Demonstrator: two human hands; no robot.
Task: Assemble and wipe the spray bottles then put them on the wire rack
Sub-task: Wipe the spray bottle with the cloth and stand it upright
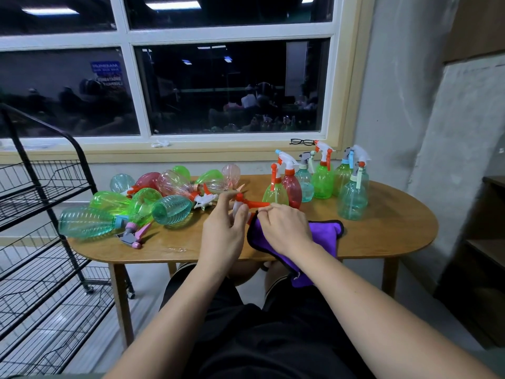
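Observation:
My left hand point(224, 231) grips a white and orange spray head point(241, 205) above the middle of the wooden table point(382, 239). My right hand point(284, 228) presses a purple cloth point(325, 232) against that spray head. Left of my hands lies a pile of several green, teal, pink and red bottles point(142, 203) on their sides, some with heads fitted. At the back right stand several upright bottles with spray heads point(322, 181). The black wire rack point(41, 220) stands at the left of the table, its shelves bare.
A pair of black glasses point(302, 142) lies on the window sill behind the table. A grey and pink spray head point(134, 235) lies near the table's front left edge. A dark shelf unit point(483, 242) stands at the right by the wall.

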